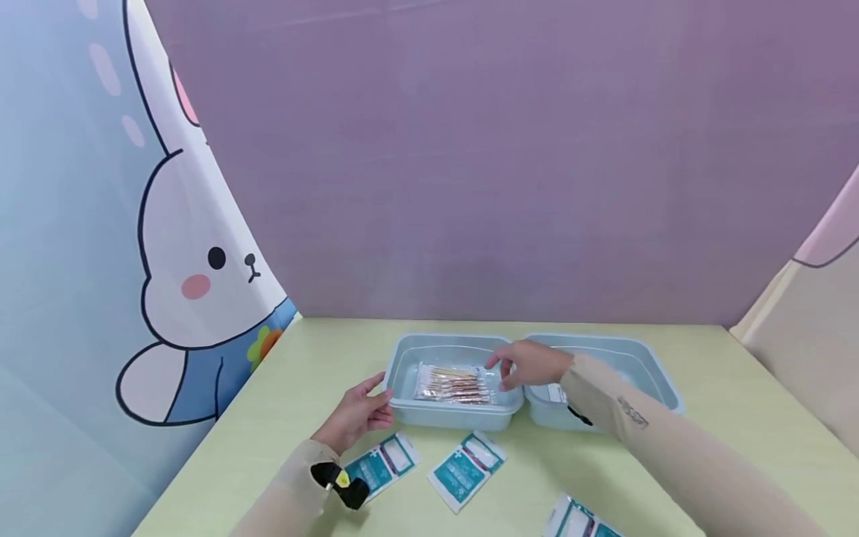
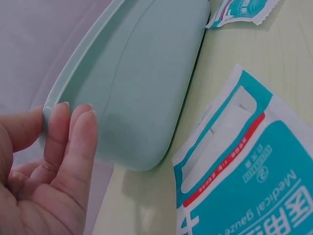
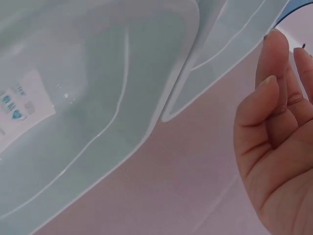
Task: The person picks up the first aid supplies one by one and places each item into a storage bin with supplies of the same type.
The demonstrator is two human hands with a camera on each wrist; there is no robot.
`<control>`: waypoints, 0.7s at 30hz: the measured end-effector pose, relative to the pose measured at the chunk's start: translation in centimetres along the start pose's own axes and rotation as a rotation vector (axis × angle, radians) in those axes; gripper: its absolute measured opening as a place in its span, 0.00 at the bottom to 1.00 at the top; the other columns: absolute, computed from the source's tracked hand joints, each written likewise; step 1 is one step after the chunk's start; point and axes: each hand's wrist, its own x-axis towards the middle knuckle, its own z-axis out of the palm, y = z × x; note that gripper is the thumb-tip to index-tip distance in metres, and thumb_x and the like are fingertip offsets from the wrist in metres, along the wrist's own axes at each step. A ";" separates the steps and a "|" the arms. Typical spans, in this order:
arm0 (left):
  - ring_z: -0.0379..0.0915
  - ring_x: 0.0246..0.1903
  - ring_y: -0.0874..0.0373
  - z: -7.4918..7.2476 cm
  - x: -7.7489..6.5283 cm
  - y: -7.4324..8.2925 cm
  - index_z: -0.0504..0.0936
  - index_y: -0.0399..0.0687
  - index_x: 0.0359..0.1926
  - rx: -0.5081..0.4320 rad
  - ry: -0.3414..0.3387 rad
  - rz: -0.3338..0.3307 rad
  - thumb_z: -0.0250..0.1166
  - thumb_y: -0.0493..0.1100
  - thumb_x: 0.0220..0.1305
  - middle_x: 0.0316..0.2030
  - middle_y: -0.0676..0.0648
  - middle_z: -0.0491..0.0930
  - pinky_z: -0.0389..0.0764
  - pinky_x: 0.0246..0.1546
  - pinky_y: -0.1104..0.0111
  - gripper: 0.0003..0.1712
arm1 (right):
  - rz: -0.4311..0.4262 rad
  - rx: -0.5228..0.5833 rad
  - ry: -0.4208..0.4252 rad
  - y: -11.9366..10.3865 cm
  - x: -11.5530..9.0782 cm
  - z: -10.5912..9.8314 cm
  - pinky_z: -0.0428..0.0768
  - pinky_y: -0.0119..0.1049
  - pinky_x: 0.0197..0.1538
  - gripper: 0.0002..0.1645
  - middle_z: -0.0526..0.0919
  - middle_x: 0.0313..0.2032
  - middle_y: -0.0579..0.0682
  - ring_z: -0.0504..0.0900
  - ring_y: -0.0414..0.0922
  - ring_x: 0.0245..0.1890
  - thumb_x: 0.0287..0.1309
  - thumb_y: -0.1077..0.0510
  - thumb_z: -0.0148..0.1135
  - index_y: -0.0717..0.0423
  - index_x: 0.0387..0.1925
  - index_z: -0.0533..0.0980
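Note:
My left hand (image 1: 359, 414) pinches the left end of a light blue plastic bin (image 1: 450, 415), thumb on one side of the rim and fingertips on the other, as the left wrist view shows. Clear bags of cotton swabs (image 1: 452, 384) lie inside this bin. Over its right end hovers my right hand (image 1: 533, 363), its fingers loosely bent with nothing between them. A second bin (image 1: 644, 373) stands close on the right, partly hidden by my right forearm. In it lies a white printed packet (image 3: 24, 110).
Teal and white medical gauze packets lie on the table in front of the bins: one packet (image 1: 382, 464) by my left wrist, another packet (image 1: 467, 470) in the middle, a third packet (image 1: 582, 520) at the front edge of view. Behind the table hangs a purple cloth (image 1: 496, 164).

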 end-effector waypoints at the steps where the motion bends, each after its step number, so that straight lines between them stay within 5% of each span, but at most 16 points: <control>1: 0.77 0.25 0.56 0.0 0.0 0.0 0.58 0.45 0.72 -0.005 -0.002 0.000 0.56 0.41 0.70 0.30 0.42 0.78 0.83 0.31 0.67 0.32 | -0.011 0.002 0.002 -0.1 -0.6 -0.1 0.76 0.34 0.36 0.21 0.78 0.30 0.43 0.75 0.41 0.30 0.55 0.64 0.67 0.58 0.52 0.77; 11: 0.77 0.25 0.56 -0.1 -0.1 0.0 0.58 0.45 0.72 -0.024 0.001 0.005 0.56 0.41 0.70 0.30 0.43 0.78 0.83 0.32 0.67 0.32 | -0.094 0.003 -0.007 -0.2 -5.7 -0.1 0.75 0.31 0.32 0.23 0.79 0.32 0.45 0.73 0.38 0.25 0.51 0.64 0.70 0.61 0.51 0.77; 21: 0.76 0.27 0.55 0.0 -0.1 -0.3 0.55 0.48 0.73 -0.069 -0.028 -0.006 0.55 0.41 0.71 0.31 0.41 0.77 0.83 0.34 0.66 0.33 | -0.018 0.104 -0.076 1.7 -10.5 0.4 0.75 0.32 0.33 0.29 0.76 0.35 0.43 0.74 0.37 0.25 0.48 0.59 0.72 0.61 0.54 0.75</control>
